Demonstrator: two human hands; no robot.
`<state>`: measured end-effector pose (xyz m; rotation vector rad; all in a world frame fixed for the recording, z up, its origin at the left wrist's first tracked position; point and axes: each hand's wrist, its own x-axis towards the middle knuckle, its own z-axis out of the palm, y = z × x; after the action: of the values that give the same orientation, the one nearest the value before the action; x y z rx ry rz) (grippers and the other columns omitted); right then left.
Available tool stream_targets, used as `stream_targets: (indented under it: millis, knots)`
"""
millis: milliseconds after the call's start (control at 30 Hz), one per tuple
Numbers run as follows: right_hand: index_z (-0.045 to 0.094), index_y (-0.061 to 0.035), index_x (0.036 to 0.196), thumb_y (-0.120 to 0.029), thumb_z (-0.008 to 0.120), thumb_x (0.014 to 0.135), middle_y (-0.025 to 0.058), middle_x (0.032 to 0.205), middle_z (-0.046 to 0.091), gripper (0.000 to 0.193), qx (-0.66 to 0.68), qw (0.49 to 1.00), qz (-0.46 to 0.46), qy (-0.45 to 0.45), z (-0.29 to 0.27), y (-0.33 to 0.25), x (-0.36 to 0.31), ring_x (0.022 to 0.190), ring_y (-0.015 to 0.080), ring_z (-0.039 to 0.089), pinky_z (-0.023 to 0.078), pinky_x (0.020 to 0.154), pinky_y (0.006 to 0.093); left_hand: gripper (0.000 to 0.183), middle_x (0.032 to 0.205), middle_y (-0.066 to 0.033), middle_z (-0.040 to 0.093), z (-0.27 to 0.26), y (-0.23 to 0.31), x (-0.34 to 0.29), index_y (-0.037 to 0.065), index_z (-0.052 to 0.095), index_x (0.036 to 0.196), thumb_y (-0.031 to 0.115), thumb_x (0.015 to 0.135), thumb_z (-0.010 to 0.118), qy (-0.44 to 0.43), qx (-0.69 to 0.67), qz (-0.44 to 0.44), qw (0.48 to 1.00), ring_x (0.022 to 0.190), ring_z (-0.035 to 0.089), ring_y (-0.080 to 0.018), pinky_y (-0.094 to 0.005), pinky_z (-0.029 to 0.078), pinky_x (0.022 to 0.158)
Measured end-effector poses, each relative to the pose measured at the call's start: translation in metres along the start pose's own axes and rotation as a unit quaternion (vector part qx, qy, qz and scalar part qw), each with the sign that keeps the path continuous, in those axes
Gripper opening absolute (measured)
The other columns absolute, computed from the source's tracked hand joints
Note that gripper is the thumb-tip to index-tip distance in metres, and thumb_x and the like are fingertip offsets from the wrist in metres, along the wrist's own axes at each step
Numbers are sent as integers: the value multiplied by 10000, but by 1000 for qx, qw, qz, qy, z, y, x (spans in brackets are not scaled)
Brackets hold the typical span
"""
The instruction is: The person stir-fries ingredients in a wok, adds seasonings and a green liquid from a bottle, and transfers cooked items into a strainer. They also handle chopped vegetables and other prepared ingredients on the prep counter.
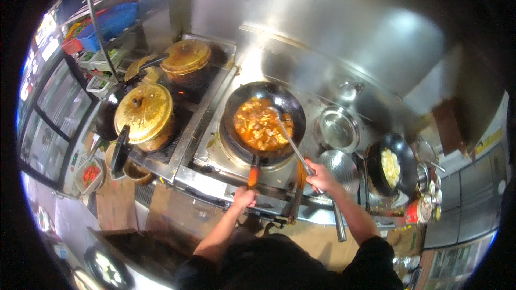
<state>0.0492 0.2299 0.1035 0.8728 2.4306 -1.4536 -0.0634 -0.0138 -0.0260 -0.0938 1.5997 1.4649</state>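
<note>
The left hand (244, 197) grips the black wok (296, 108) by its orange handle (253, 176); the right is clenched round a ladle (291, 140) dipped in saucy food (258, 121). The wok sits behind the stove's front edge (207, 185). Near its front right corner, a red can's (413, 212) lettering is unreadably small.

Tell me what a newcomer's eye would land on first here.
First, the black wok of reddish-brown food at the centre, with the left hand at its handle and the right hand holding a ladle in it. Next, the two golden lidded pots on the left burners, then the dark pan of pale chunks at the right.
</note>
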Motion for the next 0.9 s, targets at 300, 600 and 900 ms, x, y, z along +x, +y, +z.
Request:
stream_targets:
  millis: [300, 600, 900]
  knots:
    - [391, -87, 1346, -92, 512, 697, 206, 703, 595, 661, -258, 964, -57, -6, -21, -26, -104, 658, 360, 617, 495, 668, 429, 9, 579, -60, 524, 1, -4, 4, 1, 546, 728, -7, 726, 550, -22, 15, -12, 1000, 421, 464, -123, -254, 335, 322]
    - [372, -84, 1313, -95, 548, 695, 219, 759, 615, 642, -287, 949, -119, 56, 17, -8, -60, 730, 419, 600, 478, 690, 501, 160, 440, -39, 442, 11, 9, -12, 37, 478, 493, 14, 647, 516, -49, -25, 0, 998, 328, 403, -134, -283, 283, 306]
    - [371, -81, 1355, -16, 497, 737, 183, 939, 641, 634, -375, 925, 15, 57, 8, -120, 51, 873, 323, 637, 529, 737, 438, 113, 506, -46, 489, 8, -6, 6, 13, 507, 580, 18, 693, 508, -38, -29, 41, 998, 359, 409, -105, -244, 278, 301]
